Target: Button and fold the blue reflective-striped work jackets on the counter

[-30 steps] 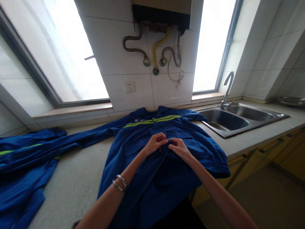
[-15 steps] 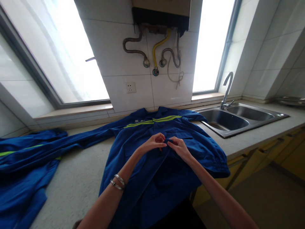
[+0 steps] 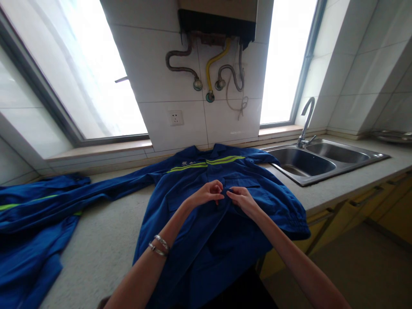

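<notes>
A blue work jacket (image 3: 189, 206) with yellow-green stripes lies spread on the counter, its collar toward the wall and its lower part hanging over the front edge. Over the middle of its front, my left hand (image 3: 209, 193) has its fingers curled and thumb bent in at the front placket, closed on the cloth. Close beside it, my right hand (image 3: 243, 198) pinches the placket edge between thumb and fingers. A small fold of blue cloth shows between the two hands. Whether a button is under the fingertips is hidden.
Another blue striped garment (image 3: 28, 231) lies at the left of the counter (image 3: 96, 240), under the jacket's outstretched sleeve. To the right is a steel double sink (image 3: 341, 165) with a tap (image 3: 308, 122). A water heater (image 3: 217, 23) with hoses hangs on the tiled wall.
The fingertips have shifted slightly at the placket, and less of the cloth fold shows between them. Both arms and the jacket stay nearly in place.
</notes>
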`<act>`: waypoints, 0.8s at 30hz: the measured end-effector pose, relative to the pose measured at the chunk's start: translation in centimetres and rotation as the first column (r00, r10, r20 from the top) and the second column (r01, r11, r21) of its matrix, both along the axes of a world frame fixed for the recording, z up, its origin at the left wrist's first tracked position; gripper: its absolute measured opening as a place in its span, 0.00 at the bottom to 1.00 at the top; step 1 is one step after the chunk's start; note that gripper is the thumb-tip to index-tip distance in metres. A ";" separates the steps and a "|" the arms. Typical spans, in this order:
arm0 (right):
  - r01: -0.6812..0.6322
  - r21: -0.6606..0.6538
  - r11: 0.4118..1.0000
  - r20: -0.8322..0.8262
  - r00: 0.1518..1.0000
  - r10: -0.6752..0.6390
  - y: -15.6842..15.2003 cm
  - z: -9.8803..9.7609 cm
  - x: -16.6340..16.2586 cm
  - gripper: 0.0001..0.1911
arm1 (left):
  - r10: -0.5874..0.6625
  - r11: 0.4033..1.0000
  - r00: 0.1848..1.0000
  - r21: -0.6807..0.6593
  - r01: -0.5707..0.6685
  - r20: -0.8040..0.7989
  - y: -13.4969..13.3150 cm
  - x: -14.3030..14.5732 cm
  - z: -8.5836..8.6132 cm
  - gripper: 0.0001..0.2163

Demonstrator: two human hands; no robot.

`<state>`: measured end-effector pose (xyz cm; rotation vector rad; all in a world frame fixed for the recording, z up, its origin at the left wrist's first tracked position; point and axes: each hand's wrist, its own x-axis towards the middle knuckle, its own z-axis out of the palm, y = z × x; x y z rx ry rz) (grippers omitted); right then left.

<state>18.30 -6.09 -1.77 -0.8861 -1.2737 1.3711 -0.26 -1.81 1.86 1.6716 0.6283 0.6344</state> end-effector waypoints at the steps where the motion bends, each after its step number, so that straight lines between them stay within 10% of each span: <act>1: 0.008 0.008 1.000 0.006 1.000 -0.008 0.0 0.1 0.0 0.17 | 0.000 1.000 1.000 -0.024 0.000 0.003 0.0 -0.1 0.1 0.20; 7: 0.109 0.291 0.950 0.183 0.969 -0.167 -1.9 1.2 -0.1 0.17 | 0.186 0.982 0.980 -0.038 -0.183 0.069 0.6 -0.8 -0.6 0.16; 12: -0.041 0.574 0.818 0.519 0.791 -0.325 -6.8 2.2 3.0 0.27 | 0.422 0.878 0.870 0.353 -0.323 -0.253 0.1 -1.9 -1.9 0.18; 16: -0.231 0.659 0.715 0.717 0.481 -0.505 -9.8 1.0 7.9 0.25 | 0.586 0.708 0.659 0.693 -0.134 -0.471 -4.5 -3.1 1.0 0.19; 19: -0.287 0.695 0.660 0.719 0.317 -0.619 -10.9 -0.4 11.4 0.19 | 0.561 0.717 0.489 0.687 0.115 -0.668 -10.0 -3.8 3.4 0.23; 24: -0.374 0.682 0.629 0.710 0.135 -0.691 -12.0 -1.7 15.5 0.19 | 0.514 0.755 0.153 0.530 0.387 -0.844 -17.9 -5.8 0.8 0.30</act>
